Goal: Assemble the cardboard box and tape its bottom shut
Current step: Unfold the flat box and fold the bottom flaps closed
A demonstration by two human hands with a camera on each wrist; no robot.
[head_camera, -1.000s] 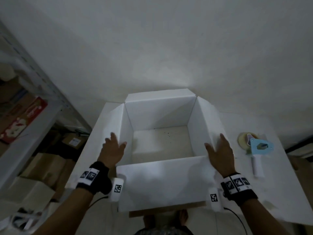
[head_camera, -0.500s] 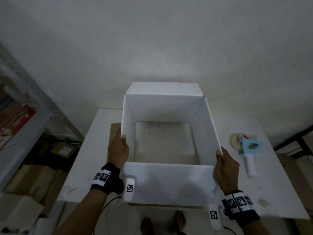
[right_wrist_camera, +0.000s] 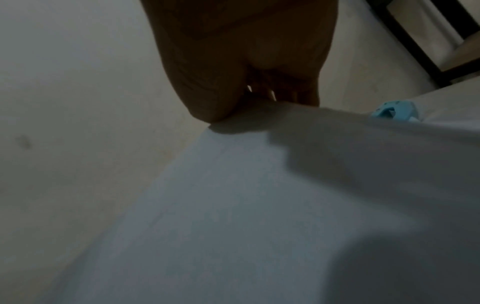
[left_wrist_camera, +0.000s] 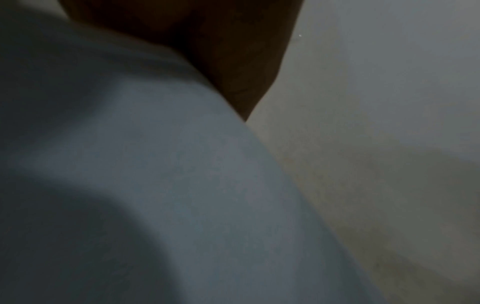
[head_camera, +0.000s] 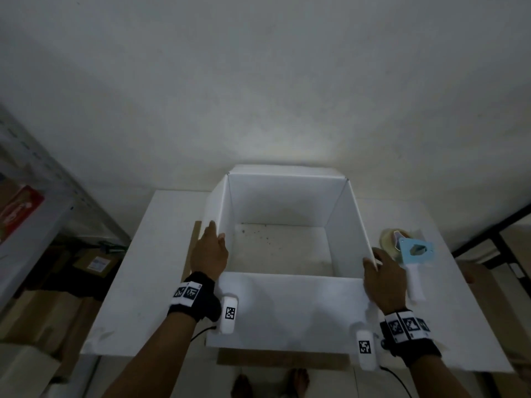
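The white cardboard box [head_camera: 287, 311] stands open-topped on the white table [head_camera: 138, 282], its four walls upright. My left hand [head_camera: 209, 248] lies along the outside of the left wall, thumb over its top edge, gripping it. My right hand [head_camera: 379, 277] holds the near right corner, thumb on the rim. In the right wrist view the thumb and fingers [right_wrist_camera: 207, 92] pinch the box edge [right_wrist_camera: 259, 205]. The left wrist view shows only my palm [left_wrist_camera: 233, 51] against the box wall [left_wrist_camera: 155, 185]. A blue-and-white tape dispenser [head_camera: 413, 254] lies right of the box, also visible as the blue dispenser [right_wrist_camera: 394, 111].
Brown cardboard [head_camera: 275, 360] pokes out under the box at the near and left sides. A metal shelf [head_camera: 43, 225] with cartons stands to the left. The plain wall [head_camera: 258, 96] is close behind the table. The table's near edge is just below my wrists.
The side flaps that lay spread under my flat hands now stand upright. Both hands took hold of the near corners, and the left hand then slid farther along the left wall.
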